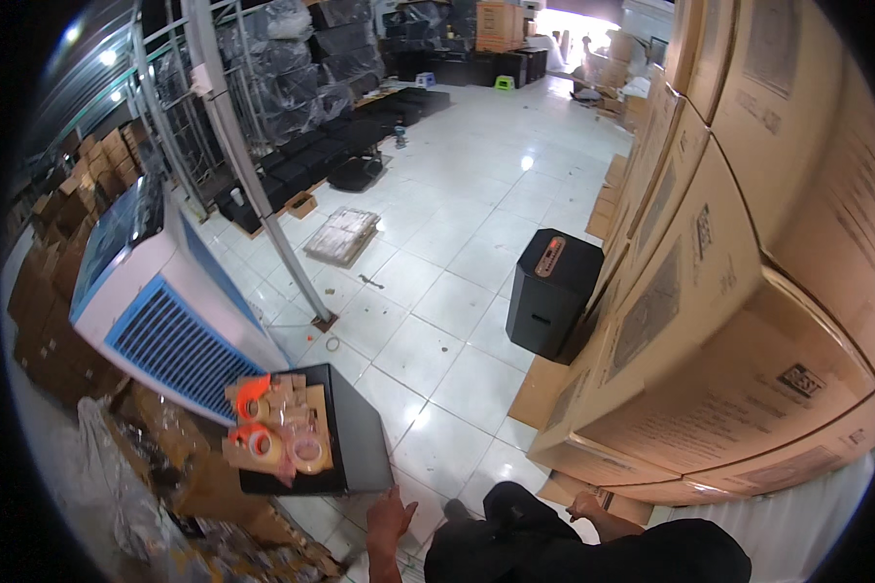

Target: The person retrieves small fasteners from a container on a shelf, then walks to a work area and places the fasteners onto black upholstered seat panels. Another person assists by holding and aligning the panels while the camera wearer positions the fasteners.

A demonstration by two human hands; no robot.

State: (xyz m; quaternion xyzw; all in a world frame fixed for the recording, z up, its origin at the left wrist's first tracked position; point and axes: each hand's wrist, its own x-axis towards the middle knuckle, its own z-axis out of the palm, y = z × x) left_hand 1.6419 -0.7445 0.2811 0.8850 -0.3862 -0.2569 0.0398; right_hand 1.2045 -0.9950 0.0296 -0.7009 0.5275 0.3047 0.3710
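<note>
My left hand [391, 517] hangs at the lower middle, thumb and forefinger apart, with nothing seen in it. It is nearest to a black cabinet [360, 437] on the left, whose top carries cardboard pieces with several rolls of tape [308, 451], some tan and some in orange wrapping. Low on the right, my right hand [587, 506] is beside the stacked cartons, its fingers loosely bent and apart. I see nothing in it, though its far side is hidden. A black speaker [552, 296] with a copper-coloured control panel stands upright on the floor ahead, close to the cartons.
Large brown cartons [719, 389] form a high wall on the right. On the left are a white-and-blue air cooler [180, 321], a metal post [253, 175] and scrap cardboard [214, 486]. A flat stack [342, 236] lies on the tiled floor [437, 291]; wrapped black goods stand farther back.
</note>
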